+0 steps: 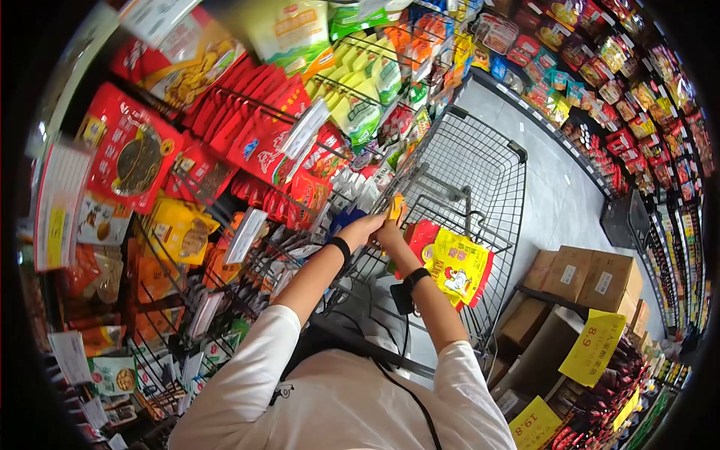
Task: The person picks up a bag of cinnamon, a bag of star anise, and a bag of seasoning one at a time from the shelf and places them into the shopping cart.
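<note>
My left hand (362, 229) and my right hand (388, 235) meet in front of me, over the near end of a wire shopping cart (480, 150). Between them a small yellow-orange packet (397, 208) sticks out past the fingers; both hands appear closed on it, though most of the fingers are hidden. Just right of my right hand, a yellow-and-red snack bag (459, 264) with a cartoon print rests in the cart, overlapping a red bag (424, 238). Black bands circle both wrists.
Shelf racks with hanging bags (262, 127) fill the left side, close to my left arm. Cardboard boxes (589, 277) and yellow price signs (592, 347) stand at the right. Grey floor (555, 187) runs beyond the cart toward more packed shelves (637, 90).
</note>
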{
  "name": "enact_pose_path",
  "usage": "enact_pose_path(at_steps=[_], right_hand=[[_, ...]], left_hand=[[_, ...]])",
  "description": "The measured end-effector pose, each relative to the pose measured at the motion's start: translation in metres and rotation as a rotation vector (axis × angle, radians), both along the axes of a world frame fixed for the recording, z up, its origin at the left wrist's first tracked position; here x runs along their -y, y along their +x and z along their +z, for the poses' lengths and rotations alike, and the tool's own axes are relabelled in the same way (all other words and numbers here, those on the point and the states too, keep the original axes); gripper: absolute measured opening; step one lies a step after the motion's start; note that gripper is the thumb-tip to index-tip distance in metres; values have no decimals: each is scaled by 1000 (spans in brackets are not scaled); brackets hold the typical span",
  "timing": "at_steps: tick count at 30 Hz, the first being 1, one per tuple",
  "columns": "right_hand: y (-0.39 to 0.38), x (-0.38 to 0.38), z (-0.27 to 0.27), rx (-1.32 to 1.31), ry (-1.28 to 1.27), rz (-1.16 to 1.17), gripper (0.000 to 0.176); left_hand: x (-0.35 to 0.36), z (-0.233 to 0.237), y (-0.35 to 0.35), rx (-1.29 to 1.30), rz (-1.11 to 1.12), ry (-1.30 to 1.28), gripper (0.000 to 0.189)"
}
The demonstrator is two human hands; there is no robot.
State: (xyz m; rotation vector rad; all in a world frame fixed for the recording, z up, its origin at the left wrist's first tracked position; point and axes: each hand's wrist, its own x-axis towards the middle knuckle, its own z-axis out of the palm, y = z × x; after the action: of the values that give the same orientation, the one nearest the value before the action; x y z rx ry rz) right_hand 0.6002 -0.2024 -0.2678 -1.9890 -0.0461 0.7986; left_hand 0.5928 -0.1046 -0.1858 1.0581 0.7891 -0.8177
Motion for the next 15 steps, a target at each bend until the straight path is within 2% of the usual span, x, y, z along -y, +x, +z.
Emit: enact_pose_path(at_steps=[1,2,4,5,6,7,8,9,10,12,13,15], right_hand=[[-6,-6,1,57,-182,5,34],[-7,-5,2,244,-283,109,39],[-10,-1,-8,650,-555,261,51],[-11,-1,-10,763,-621,282,51],[-11,-1,-12,824,-647,293,51],[-12,0,-13,794,-624,279,51],[-11,2,-13,642,-540,226,51],[-10,3,-12,451,-426,135,51],[-9,5,-10,284,-337,45,51],[-8,12,-5,161,-262,-29,51],[-7,13,-4,128,-240,-49,51],[-2,18,2,84,-214,-67,51]], left_hand=[[3,-2,-3,27,7,29,40],[7,-12,-2,53,4,10,41],[9,-77,4,114,10,-28,43],[8,-107,4,141,-11,62,48],[10,-106,5,173,-87,129,50],[13,-96,5,203,-161,194,53],[15,-86,6,233,-236,260,55],[20,-73,12,130,-339,449,67],[23,-67,13,150,-316,428,69],[28,-50,16,192,-266,388,73],[36,-15,23,127,-317,443,73],[37,-11,28,141,-398,396,72]])
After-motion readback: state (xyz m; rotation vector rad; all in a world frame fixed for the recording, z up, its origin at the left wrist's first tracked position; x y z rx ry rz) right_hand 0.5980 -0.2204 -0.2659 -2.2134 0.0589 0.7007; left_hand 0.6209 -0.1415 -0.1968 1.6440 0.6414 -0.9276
